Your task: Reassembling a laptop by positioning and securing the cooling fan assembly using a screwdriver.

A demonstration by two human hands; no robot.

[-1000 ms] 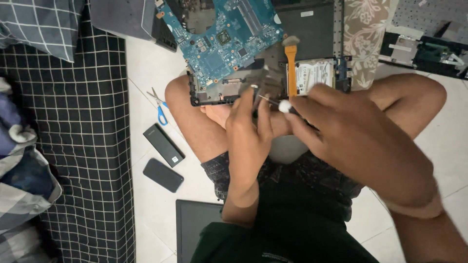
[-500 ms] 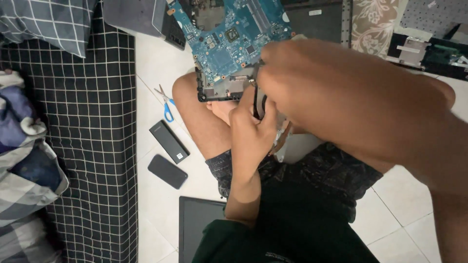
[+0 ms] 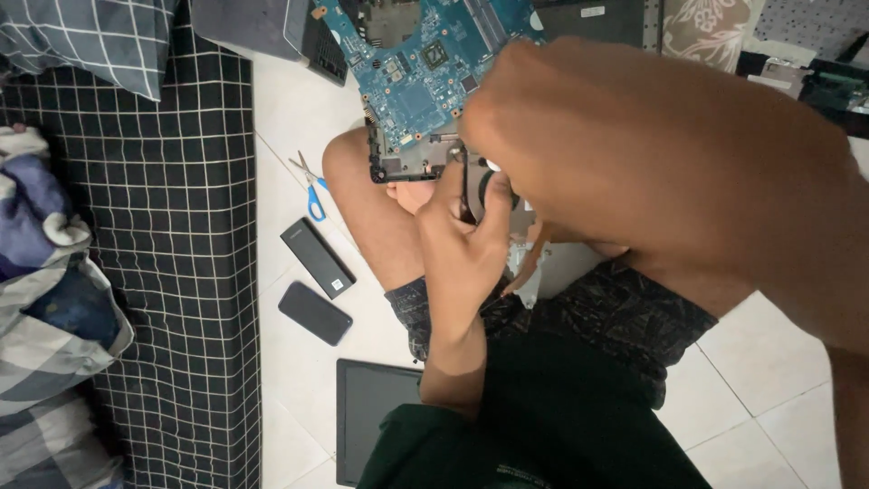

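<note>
A blue circuit board in a black laptop frame rests over my bare knee. My left hand is at the board's near edge, fingers and thumb closed on a small dark round part. My right hand is raised close to the camera, large and blurred, directly above that part. Its fingers are curled, and a small white tip of a tool shows at them. The hand hides the right side of the laptop. A pale metal piece lies on my lap under both hands.
On the white tiled floor at left lie blue-handled scissors, a black rectangular pack, a dark phone and a dark flat screen. A black grid-patterned mattress with a pillow and bundled cloth borders the left.
My right hand has risen toward the camera and now covers the orange-handled tool and the drive on the laptop's right. My left hand has stayed on the dark part.
</note>
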